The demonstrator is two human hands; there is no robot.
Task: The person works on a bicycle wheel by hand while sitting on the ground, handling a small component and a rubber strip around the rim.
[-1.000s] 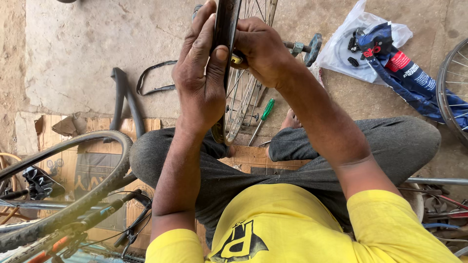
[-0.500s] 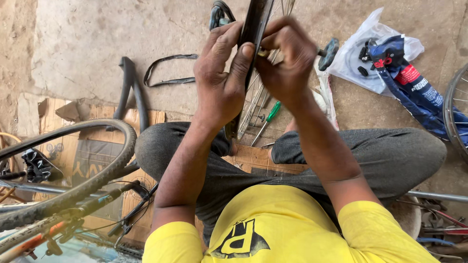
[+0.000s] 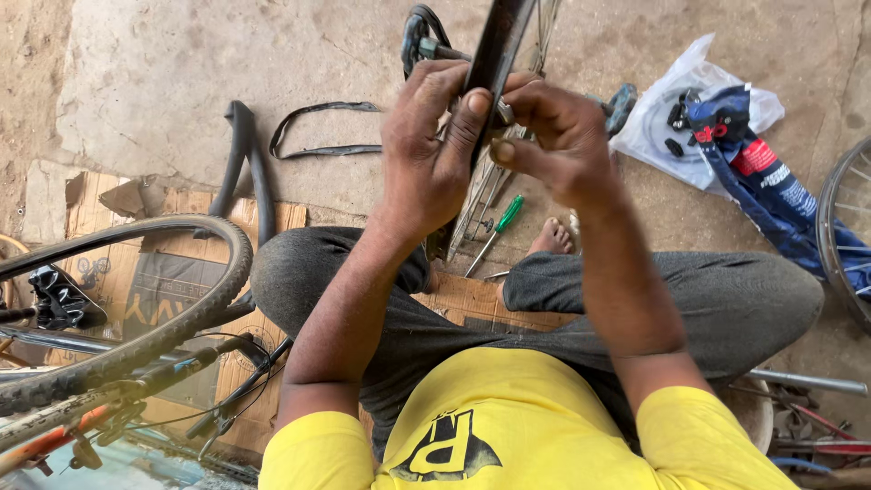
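A spoked bicycle wheel rim [image 3: 497, 45] stands upright between my knees, its edge toward me. My left hand [image 3: 426, 154] wraps around the rim from the left, thumb pressed on its edge. My right hand [image 3: 553, 136] pinches at the rim from the right, fingers closed on a small part there that I cannot make out. A green-handled screwdriver [image 3: 497, 229] lies on the concrete below the wheel, near my bare foot [image 3: 552, 238].
A knobby tyre on a bicycle [image 3: 136, 336] lies at left over flattened cardboard [image 3: 100, 227]. Black inner tube pieces [image 3: 318, 127] lie on the concrete. A plastic bag with parts [image 3: 717, 127] is at upper right, another wheel [image 3: 848, 227] at the right edge.
The view has tilted down and the wheel sits lower in frame. My hands have stayed on the rim, the right fingers shifting along its edge.
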